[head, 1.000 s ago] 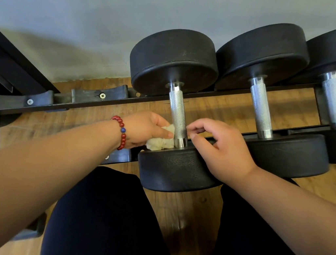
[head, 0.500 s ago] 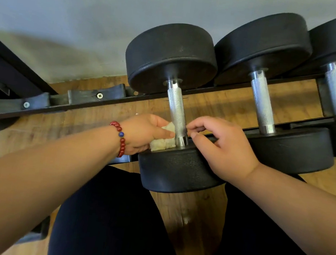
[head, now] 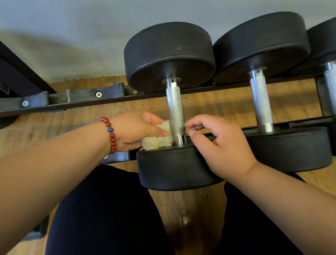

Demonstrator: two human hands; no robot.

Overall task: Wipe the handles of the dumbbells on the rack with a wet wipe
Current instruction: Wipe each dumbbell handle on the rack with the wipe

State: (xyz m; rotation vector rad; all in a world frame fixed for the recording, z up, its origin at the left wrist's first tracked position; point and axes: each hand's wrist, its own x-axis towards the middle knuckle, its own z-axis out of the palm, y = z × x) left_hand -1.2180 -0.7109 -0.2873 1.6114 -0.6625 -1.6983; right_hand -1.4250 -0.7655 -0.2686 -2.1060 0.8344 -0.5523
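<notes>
Wipe [head: 157, 142] pinched by left hand [head: 139, 130] at first handle [head: 175, 107] | right hand [head: 220, 142] curled, hold unclear | other handles [head: 259, 104] judged pending

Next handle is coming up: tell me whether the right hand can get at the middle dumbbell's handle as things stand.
Probably yes. The middle dumbbell's handle is bare and sits just beyond the right hand, with nothing between them. The wet wipe, though, is in the left hand.
</notes>
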